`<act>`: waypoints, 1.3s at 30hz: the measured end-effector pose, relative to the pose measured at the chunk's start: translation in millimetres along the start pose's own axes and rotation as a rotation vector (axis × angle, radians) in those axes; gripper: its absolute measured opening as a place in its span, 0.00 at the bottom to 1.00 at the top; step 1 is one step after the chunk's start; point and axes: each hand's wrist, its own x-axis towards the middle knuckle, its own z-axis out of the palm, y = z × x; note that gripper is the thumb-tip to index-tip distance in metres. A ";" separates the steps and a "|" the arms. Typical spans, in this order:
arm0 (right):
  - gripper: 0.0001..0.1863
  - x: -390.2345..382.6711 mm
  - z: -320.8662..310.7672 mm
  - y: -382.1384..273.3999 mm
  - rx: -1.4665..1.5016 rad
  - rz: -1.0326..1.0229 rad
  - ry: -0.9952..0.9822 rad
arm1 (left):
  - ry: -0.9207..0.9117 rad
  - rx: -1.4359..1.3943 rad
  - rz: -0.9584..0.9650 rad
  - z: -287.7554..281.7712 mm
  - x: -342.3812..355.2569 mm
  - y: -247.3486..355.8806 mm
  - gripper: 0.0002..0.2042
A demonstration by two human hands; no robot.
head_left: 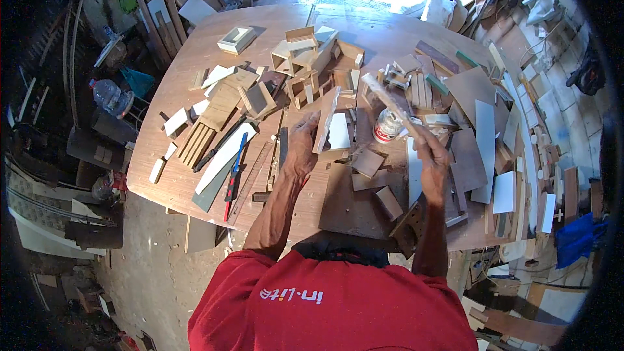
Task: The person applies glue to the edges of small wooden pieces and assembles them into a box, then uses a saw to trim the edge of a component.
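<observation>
Over a cluttered workshop table (195,175), left hand (303,146) clamped on a small wooden panel (327,120), held on edge near the table's centre, long axis running near to far. To its right, right hand (434,156) closed around a long wooden strip (390,99), slanting up and far-left above a white glue pot (387,126). Strip tip just right of the panel's far end; right hand the nearer to the pot.

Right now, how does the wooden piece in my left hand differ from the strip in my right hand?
The wooden piece in the left hand is a broad board with a white panel, standing on the table. The strip in the right hand is narrow, lifted and slanted. Both look like cut wood.
</observation>
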 end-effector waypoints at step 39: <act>0.14 -50.6 35.3 13.4 0.131 -0.197 -0.090 | 0.106 -0.249 -0.151 7.3 13.0 -13.4 0.11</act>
